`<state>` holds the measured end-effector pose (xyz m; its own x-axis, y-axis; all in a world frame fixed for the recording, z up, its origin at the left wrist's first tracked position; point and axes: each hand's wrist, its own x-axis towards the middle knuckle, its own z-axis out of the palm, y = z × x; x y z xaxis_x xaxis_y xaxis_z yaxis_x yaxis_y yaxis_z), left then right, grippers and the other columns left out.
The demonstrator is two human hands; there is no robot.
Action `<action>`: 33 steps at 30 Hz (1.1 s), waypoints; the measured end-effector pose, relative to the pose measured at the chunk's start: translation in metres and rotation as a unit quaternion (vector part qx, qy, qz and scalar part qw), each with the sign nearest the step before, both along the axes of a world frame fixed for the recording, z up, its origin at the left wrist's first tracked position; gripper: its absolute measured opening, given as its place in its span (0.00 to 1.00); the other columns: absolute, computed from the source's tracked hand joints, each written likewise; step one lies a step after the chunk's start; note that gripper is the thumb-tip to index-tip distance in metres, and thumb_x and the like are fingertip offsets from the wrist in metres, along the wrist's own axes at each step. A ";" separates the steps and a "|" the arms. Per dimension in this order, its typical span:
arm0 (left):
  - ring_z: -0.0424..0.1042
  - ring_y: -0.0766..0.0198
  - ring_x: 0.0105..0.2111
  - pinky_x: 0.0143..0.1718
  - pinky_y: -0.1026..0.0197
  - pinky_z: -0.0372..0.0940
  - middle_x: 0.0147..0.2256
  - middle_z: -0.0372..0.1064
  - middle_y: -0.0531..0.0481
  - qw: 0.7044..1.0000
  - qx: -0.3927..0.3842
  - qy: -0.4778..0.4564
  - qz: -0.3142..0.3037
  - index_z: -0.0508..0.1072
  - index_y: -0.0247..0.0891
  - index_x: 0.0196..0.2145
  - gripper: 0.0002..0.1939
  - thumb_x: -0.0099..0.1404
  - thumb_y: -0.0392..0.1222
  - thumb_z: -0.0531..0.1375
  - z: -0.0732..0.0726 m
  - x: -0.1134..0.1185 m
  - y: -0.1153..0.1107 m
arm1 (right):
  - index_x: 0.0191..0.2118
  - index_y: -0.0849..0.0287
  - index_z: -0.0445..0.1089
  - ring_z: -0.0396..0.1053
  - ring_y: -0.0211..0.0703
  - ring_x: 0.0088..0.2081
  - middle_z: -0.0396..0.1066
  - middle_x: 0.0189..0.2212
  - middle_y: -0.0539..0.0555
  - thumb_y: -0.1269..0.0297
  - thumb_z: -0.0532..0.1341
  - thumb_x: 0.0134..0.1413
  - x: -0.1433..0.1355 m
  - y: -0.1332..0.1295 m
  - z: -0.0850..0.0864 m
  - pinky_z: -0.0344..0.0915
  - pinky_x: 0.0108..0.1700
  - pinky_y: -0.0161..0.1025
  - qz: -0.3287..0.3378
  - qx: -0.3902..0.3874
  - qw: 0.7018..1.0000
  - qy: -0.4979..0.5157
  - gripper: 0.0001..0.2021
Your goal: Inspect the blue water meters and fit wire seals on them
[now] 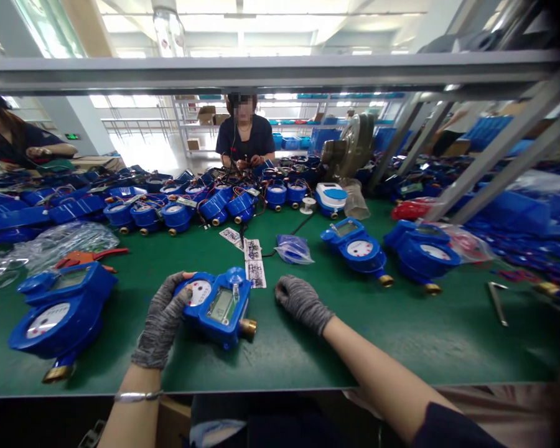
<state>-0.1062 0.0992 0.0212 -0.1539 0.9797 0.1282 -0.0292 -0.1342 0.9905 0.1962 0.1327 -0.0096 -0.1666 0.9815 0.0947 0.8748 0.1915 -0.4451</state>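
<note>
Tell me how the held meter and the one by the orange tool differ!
The held meter is in the left hand; no hand touches the other meter. The held meter's brass end points right; the other meter's, toward the table's near edge. Both are blue with white dials.

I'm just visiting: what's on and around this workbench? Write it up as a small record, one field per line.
Bench: green top
Left hand: gloved, gripping a blue meter by its round-dial end
Right hand: gloved, fingers curled, apart from that meter
Left side: another meter, orange-handled tool
Right side: two more meters, bent metal rod
Beyond: paper labels, many meters, a co-worker in the middle
</note>
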 end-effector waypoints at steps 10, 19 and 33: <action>0.71 0.49 0.49 0.49 0.53 0.65 0.52 0.72 0.39 0.992 -0.027 -0.053 -0.108 0.76 0.34 0.41 0.16 0.58 0.46 0.66 0.007 -0.001 0.018 | 0.36 0.59 0.69 0.66 0.41 0.35 0.69 0.33 0.52 0.69 0.58 0.59 -0.026 -0.034 0.020 0.63 0.39 0.38 0.183 0.063 0.956 0.222 0.03; 0.73 0.49 0.47 0.45 0.55 0.67 0.51 0.73 0.39 0.993 -0.035 -0.067 -0.096 0.77 0.35 0.39 0.16 0.55 0.46 0.68 0.006 0.000 0.017 | 0.38 0.58 0.69 0.67 0.43 0.37 0.70 0.35 0.53 0.63 0.56 0.64 -0.027 -0.039 0.014 0.63 0.42 0.39 0.214 0.065 0.953 0.204 0.07; 0.73 0.49 0.48 0.48 0.54 0.67 0.51 0.72 0.39 0.990 -0.038 -0.090 -0.100 0.77 0.36 0.40 0.16 0.55 0.47 0.68 0.001 -0.002 0.017 | 0.41 0.57 0.74 0.66 0.48 0.40 0.71 0.39 0.59 0.63 0.53 0.65 -0.021 -0.040 0.036 0.64 0.45 0.43 0.318 0.098 0.942 0.048 0.12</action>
